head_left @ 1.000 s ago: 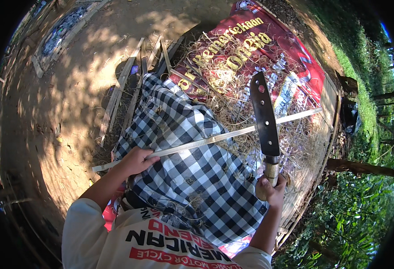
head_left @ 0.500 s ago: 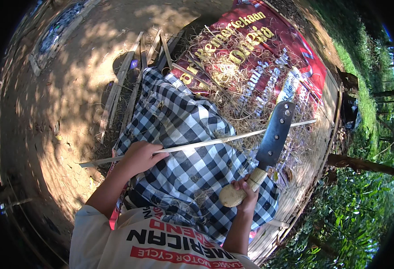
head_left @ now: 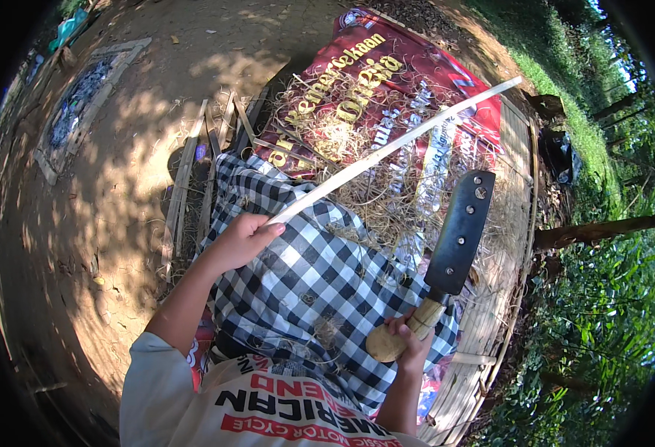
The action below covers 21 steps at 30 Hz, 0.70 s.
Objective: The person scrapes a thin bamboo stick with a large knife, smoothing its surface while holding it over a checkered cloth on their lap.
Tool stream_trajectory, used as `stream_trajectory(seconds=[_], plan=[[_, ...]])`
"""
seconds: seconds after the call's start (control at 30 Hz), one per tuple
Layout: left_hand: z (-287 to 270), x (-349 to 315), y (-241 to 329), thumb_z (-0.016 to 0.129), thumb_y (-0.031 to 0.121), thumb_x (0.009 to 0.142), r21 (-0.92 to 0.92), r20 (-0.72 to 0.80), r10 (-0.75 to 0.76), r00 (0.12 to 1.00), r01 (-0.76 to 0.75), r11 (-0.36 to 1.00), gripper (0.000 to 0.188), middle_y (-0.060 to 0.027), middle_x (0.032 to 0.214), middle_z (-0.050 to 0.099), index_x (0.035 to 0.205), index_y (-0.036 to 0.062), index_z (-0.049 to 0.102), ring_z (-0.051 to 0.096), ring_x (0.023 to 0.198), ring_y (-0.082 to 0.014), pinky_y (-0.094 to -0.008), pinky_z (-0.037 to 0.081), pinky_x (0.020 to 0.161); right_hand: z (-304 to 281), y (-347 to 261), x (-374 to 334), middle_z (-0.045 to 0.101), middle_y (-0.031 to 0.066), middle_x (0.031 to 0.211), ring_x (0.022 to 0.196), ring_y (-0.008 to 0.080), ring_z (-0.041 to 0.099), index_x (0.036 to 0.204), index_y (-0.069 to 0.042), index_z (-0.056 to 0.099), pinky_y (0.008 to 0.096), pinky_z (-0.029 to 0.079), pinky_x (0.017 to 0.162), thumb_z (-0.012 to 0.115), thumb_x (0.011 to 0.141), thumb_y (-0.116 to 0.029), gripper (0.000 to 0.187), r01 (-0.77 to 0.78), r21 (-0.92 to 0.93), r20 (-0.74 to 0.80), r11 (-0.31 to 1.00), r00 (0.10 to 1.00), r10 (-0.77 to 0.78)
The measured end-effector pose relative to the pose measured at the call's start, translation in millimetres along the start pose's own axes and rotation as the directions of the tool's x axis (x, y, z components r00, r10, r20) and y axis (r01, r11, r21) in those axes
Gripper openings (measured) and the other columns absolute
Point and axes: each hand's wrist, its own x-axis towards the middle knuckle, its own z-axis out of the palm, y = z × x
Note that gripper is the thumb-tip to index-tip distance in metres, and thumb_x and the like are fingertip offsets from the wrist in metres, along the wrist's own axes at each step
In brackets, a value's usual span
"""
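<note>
A long, pale split strip of wood or bamboo [head_left: 394,146] is gripped near its lower end by my left hand [head_left: 242,240]. It slants up to the far right, above the cloth and shavings. My right hand [head_left: 411,339] is closed round the thick wooden handle of a cleaver [head_left: 461,237]. The broad dark blade has several holes along it and points away from me, apart from the strip. Across my lap lies a black and white checkered cloth [head_left: 297,276] with some curled shavings on it.
Beyond the cloth, a red printed banner [head_left: 476,134] is strewn with thin curly shavings [head_left: 342,134]. Several cut strips [head_left: 181,190] lie to the left on bare soil. A slatted bamboo platform [head_left: 517,164] edges the right side, with a branch [head_left: 595,232] and greenery past it.
The strip's far end has swung up and away, from nearly level to a steep slant, and no longer crosses behind the cleaver blade. The cleaver has shifted only slightly.
</note>
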Motion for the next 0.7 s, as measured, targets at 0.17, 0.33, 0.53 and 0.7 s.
stream_trajectory(seconds=[0.17, 0.33, 0.53, 0.7], plan=[[-40, 18, 54, 0.053, 0.034, 0.101, -0.158, -0.042, 0.000, 0.999, -0.007, 0.987, 0.037, 0.0077, 0.058, 0.039, 0.075, 0.0079, 0.052, 0.034, 0.050, -0.0025, -0.0229, 0.027, 0.044, -2, 2, -16, 0.053, 0.0081, 0.072, 0.064, 0.0213, 0.057, 0.101, 0.002, 0.050, 0.0446, 0.052, 0.075, 0.070, 0.072, -0.009, 0.037, 0.013, -0.062, -0.052, 0.998, 0.999, -0.016], [-81, 32, 111, 0.052, 0.037, 0.101, -0.229, -0.078, -0.031, 0.996, 0.012, 0.973, 0.036, 0.0102, 0.057, 0.034, 0.075, 0.0137, 0.045, 0.026, 0.044, -0.0010, -0.0210, 0.019, 0.039, -14, 13, -30, 0.060, 0.0088, 0.073, 0.068, 0.0191, 0.062, 0.094, 0.000, 0.051, 0.0405, 0.055, 0.075, 0.065, 0.076, -0.002, 0.023, 0.015, -0.035, -0.003, 0.999, 1.000, -0.015], [-127, 54, 161, 0.050, 0.038, 0.102, -0.261, -0.203, 0.264, 0.943, -0.312, 0.913, 0.034, 0.0100, 0.059, 0.034, 0.078, 0.0137, 0.045, 0.024, 0.043, -0.0008, -0.0204, 0.019, 0.037, -4, 9, -43, 0.059, 0.0089, 0.072, 0.066, 0.0197, 0.060, 0.094, 0.002, 0.052, 0.0405, 0.054, 0.077, 0.069, 0.074, -0.007, 0.028, -0.004, -0.059, -0.020, 0.998, 1.000, 0.002], [-143, 57, 220, 0.046, 0.038, 0.104, -0.415, -0.487, 0.470, 0.736, -0.669, 0.617, 0.035, 0.0080, 0.057, 0.031, 0.080, 0.0130, 0.042, 0.024, 0.042, -0.0021, -0.0203, 0.019, 0.036, 2, 6, -50, 0.060, 0.0087, 0.073, 0.068, 0.0192, 0.062, 0.094, 0.001, 0.053, 0.0388, 0.054, 0.076, 0.070, 0.074, -0.006, 0.027, 0.020, -0.095, 0.017, 0.995, 1.000, -0.018]])
